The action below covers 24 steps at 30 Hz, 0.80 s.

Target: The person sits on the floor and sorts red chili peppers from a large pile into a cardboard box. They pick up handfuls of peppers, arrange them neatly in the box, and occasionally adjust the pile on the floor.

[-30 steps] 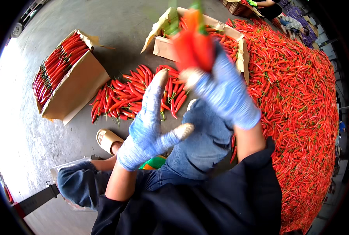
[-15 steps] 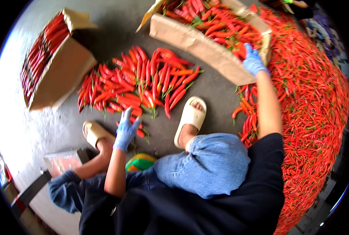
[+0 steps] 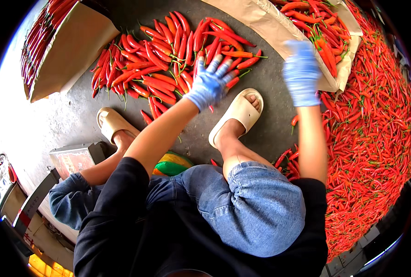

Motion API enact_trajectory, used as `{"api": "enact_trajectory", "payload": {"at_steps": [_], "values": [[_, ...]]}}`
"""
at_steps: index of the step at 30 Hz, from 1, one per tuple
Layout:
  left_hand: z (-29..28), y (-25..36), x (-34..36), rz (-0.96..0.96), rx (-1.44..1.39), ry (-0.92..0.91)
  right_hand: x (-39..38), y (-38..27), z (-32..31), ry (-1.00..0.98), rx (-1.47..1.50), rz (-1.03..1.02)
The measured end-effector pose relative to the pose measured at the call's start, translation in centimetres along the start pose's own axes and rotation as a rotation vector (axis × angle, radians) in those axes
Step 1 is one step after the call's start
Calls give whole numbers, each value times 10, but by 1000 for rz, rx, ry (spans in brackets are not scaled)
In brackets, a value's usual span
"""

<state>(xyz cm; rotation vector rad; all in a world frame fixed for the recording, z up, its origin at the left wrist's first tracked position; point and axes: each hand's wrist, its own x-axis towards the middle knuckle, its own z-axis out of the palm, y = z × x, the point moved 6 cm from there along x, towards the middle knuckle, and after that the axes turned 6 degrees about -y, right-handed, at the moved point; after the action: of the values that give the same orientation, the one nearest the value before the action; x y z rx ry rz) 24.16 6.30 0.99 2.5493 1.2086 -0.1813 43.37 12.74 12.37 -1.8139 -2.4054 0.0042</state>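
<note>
My left hand (image 3: 208, 87), in a blue glove, spreads its fingers over the right side of a loose pile of red chili peppers (image 3: 145, 64) on the floor. Its fingertips lie over several peppers; whether they press on them I cannot tell. Beside the near wall of a brown cardboard box (image 3: 251, 16) is my gloved right hand (image 3: 302, 76), its fingers smeared by motion. Red chili peppers (image 3: 325, 44) fill that box, some with green stems.
A huge heap of red chilies (image 3: 371, 152) covers the right side. Another brown box (image 3: 78, 46), full of darker red chilies, stands at the upper left. My sandalled feet (image 3: 242, 111) are near the pile. A grey box-like object (image 3: 71, 159) sits at the left.
My left hand has moved up and right onto the pile's right side. The right hand has come off the peppers in the box, back toward its near wall. The view has shifted.
</note>
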Motion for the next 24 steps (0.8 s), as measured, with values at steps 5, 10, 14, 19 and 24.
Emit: {"api": "enact_trajectory", "payload": {"at_steps": [5, 10, 14, 19, 24], "values": [[21, -50, -4, -43, 215, -24, -26, -32, 153, -248, 257, 112], [24, -65, -51, -103, 142, 63, -35, -36, 159, -625, 301, 275], [17, -49, -56, -154, 89, 35, -10, -25, 178, -516, 94, 194], [-2, -48, -39, -240, -112, -94, -19, -5, 177, -553, 252, 315], [30, -57, 20, -106, 76, -290, -59, 36, 189, -337, 804, 668]]}}
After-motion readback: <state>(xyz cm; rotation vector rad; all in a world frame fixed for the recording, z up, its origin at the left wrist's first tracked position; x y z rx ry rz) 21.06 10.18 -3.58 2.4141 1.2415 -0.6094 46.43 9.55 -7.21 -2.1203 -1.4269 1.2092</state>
